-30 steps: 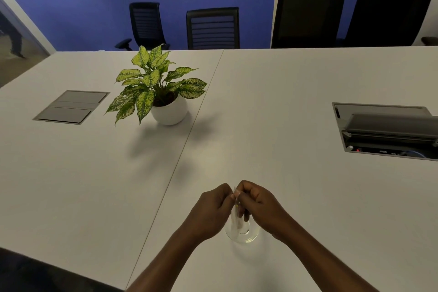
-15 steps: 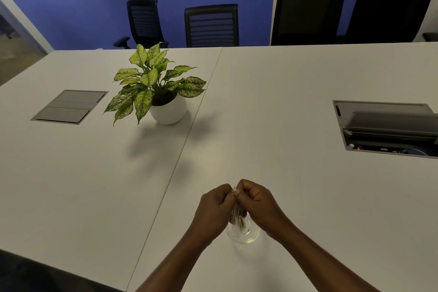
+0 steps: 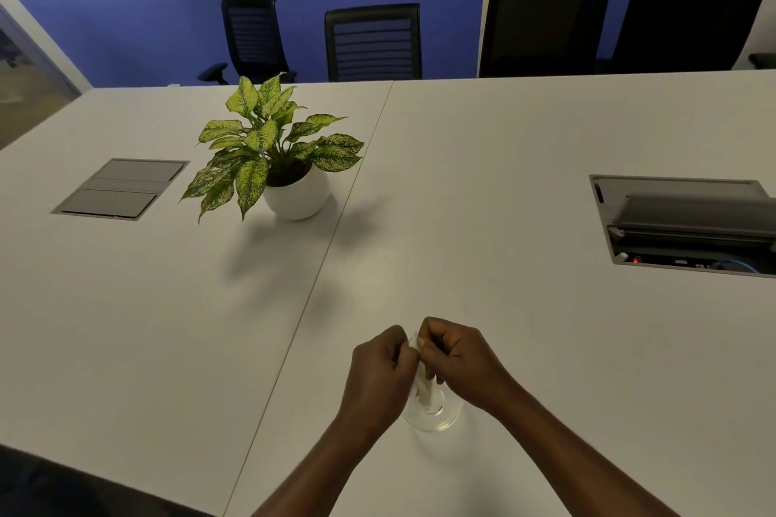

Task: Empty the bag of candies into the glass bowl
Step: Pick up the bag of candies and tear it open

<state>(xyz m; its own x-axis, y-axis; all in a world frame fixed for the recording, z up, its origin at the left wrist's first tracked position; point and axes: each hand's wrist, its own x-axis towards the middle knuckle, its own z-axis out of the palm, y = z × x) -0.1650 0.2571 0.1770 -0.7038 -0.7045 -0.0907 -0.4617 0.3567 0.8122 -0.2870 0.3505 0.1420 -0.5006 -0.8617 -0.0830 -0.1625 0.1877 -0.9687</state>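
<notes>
A small clear glass bowl [image 3: 439, 421] stands on the white table near its front edge, partly hidden behind my hands. Directly above it hangs a small clear plastic bag of candies [image 3: 423, 388], pale pieces showing inside. My left hand [image 3: 380, 371] and my right hand [image 3: 455, 361] meet over the bowl, knuckles facing each other, and both pinch the bag's top edge. The bag's lower end dips toward the bowl's mouth. I cannot tell whether the bag's top is torn apart.
A potted plant [image 3: 285, 168] in a white pot stands at the middle left. A closed grey cable hatch [image 3: 121, 188] lies at the left, an open one [image 3: 688, 222] at the right. Black office chairs [image 3: 373, 42] line the table's far side.
My hands stay together over the bowl, and the bag hangs a little lower between them. The view has tilted slightly.
</notes>
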